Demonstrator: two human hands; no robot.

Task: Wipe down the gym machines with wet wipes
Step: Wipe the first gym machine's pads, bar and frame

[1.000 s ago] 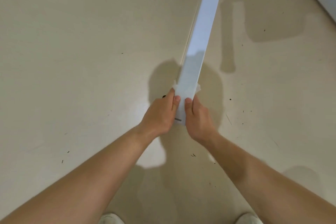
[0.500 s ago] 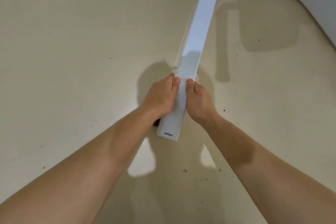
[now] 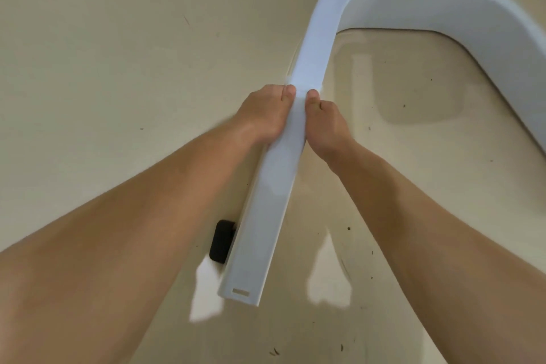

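A white metal base bar of a gym machine lies along the floor and curves right into a crossbar held by two bolts. A white wet wipe is wrapped over the bar about halfway along. My left hand grips the wipe and bar from the left, thumb on top. From the other side my right hand grips them, its thumb next to the left one. The fingers of both hands are hidden under the bar.
A black rubber foot sticks out under the bar's near end on the left. The beige floor has small specks of dirt. The machine's frame continues down the right edge.
Both hands have slid the wipe along the bar away from its near end toward the curve. The view has tilted forward, bringing the crossbar and bolts into sight.
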